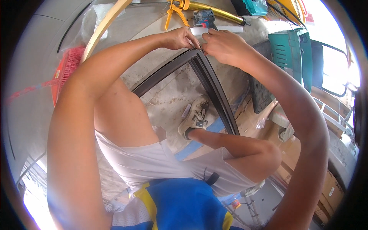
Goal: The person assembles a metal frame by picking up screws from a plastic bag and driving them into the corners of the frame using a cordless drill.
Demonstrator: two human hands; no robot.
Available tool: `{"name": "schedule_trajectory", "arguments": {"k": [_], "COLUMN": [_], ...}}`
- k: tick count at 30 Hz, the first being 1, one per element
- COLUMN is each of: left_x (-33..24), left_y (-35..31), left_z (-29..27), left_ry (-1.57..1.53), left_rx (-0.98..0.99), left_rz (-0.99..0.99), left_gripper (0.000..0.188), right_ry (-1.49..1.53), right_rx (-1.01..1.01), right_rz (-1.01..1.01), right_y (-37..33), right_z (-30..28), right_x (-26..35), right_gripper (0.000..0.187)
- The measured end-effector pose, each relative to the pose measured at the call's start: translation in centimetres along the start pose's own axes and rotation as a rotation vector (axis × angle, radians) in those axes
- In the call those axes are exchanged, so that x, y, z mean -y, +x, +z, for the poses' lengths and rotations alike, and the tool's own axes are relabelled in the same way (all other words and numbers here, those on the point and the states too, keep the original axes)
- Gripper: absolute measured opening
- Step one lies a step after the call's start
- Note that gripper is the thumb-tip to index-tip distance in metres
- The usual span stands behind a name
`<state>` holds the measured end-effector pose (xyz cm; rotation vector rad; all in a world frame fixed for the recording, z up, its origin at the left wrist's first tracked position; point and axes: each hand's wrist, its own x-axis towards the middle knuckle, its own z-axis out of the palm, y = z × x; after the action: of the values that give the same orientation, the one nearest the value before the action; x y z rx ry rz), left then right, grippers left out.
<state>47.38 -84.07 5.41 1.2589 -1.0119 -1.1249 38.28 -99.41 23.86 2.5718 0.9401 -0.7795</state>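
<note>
A dark grey window-like frame point(220, 97) stands between my legs, its mitred corner pointing away from me. At that corner my left hand point(179, 38) has its fingertips pinched together from the left. My right hand point(223, 45) meets it from the other side, fingers curled and tips close against the corner. Both sets of fingertips nearly touch. Whatever small piece lies between them is too small and covered to name. Grooves run along the frame's two visible bars; its near parts are hidden by my legs.
Beyond my hands lie a yellow caulking gun point(178, 11), a cordless drill point(205, 18) and a white roll point(224, 29). A red broom point(71, 67) and a wooden strip point(103, 28) are at left. Teal plastic crates point(287, 53) and cardboard point(333, 188) stand right.
</note>
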Motion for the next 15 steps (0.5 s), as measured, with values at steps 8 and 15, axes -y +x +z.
{"name": "schedule_trajectory", "arguments": {"k": [8, 15], "left_x": [0.3, 0.1], "left_y": [0.2, 0.7], "left_z": [0.3, 0.4], "left_ry": [0.116, 0.150], "left_rx": [-0.044, -0.053], "left_rz": [0.021, 0.055], "left_gripper": [0.023, 0.022], "right_ry": [0.056, -0.027], "right_rx": [-0.016, -0.098], "right_rz": [0.090, -0.030], "right_y": [0.3, -0.6], "right_z": [-0.2, 1.5], "right_x": [0.2, -1.5], "right_gripper": [0.018, 0.024]}}
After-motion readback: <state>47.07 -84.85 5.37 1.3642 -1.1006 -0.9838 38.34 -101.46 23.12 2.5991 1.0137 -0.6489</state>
